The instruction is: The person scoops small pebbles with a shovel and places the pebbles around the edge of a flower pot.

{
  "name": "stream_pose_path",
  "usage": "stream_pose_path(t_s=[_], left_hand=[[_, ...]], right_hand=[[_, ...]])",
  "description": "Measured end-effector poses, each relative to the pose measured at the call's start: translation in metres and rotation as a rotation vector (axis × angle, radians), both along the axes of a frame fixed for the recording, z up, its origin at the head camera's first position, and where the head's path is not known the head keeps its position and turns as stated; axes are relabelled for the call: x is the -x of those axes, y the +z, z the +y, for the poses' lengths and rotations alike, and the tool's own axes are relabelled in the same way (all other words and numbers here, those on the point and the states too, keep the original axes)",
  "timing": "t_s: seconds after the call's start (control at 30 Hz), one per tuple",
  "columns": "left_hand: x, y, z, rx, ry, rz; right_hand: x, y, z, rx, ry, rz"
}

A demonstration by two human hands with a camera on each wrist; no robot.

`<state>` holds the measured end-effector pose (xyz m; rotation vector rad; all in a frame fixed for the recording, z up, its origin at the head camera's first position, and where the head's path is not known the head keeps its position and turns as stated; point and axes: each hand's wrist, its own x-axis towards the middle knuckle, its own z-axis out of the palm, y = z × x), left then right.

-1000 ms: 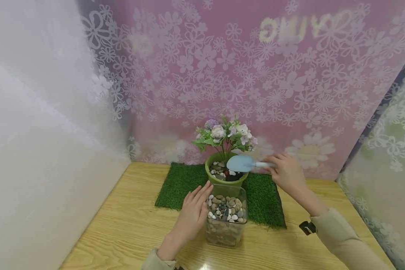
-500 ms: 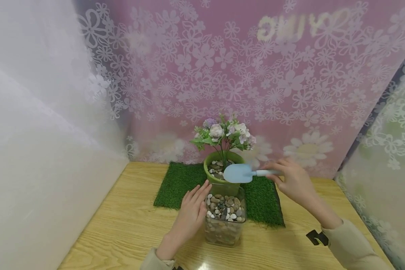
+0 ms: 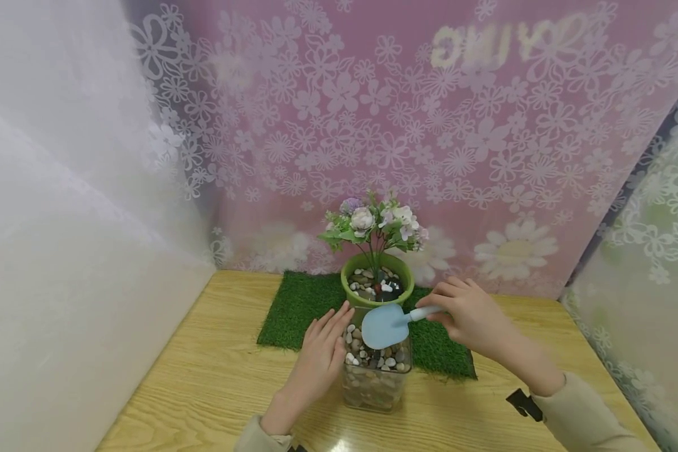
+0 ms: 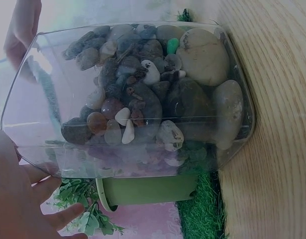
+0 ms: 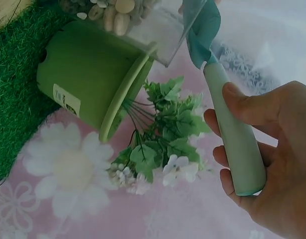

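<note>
In the head view, a clear square container (image 3: 373,392) of mixed pebbles (image 4: 138,94) stands on the table. My left hand (image 3: 319,358) rests against its left side with the fingers straight, fingertips at the rim. My right hand (image 3: 474,314) grips the pale handle of a light blue trowel (image 3: 385,326), its fingers curled round it in the right wrist view. The trowel's blade hangs over the pebbles, covering part of them. Just behind the container is a green flowerpot (image 5: 88,74) with artificial flowers (image 3: 375,223) and some pebbles on dark filling.
Under the pot lies a green artificial grass mat (image 3: 305,307) on the wooden table (image 3: 198,376). A pink floral curtain (image 3: 373,125) hangs behind, with whitish panels (image 3: 79,251) closing in the left and right sides.
The trowel has moved from over the flowerpot down and toward me, over the pebble container, its blade turning downward. The left hand has stayed by the container.
</note>
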<state>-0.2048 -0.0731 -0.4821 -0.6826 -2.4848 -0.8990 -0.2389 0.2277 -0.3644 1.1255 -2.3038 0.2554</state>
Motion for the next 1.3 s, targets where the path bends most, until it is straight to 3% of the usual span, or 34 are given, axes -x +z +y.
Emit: stream_pose_path(t_s=[0.4, 0.67, 0.97, 1.13, 1.3], left_hand=[[0.0, 0.001, 0.0, 0.002, -0.005, -0.014], [-0.001, 0.001, 0.0, -0.005, -0.007, -0.022], [-0.001, 0.001, 0.0, -0.003, -0.003, -0.016], [-0.001, 0.002, 0.0, -0.011, 0.0, -0.039], [-0.002, 0.002, 0.0, -0.021, -0.011, -0.048]], right_hand=[[-0.001, -0.009, -0.02, -0.126, 0.03, 0.075], [-0.001, -0.011, -0.026, -0.159, 0.111, 0.099], [-0.003, -0.01, -0.042, -0.216, 0.074, 0.205], [0.001, -0.017, -0.048, -0.172, 0.061, 0.156], [0.003, -0.024, -0.039, -0.116, 0.046, 0.016]])
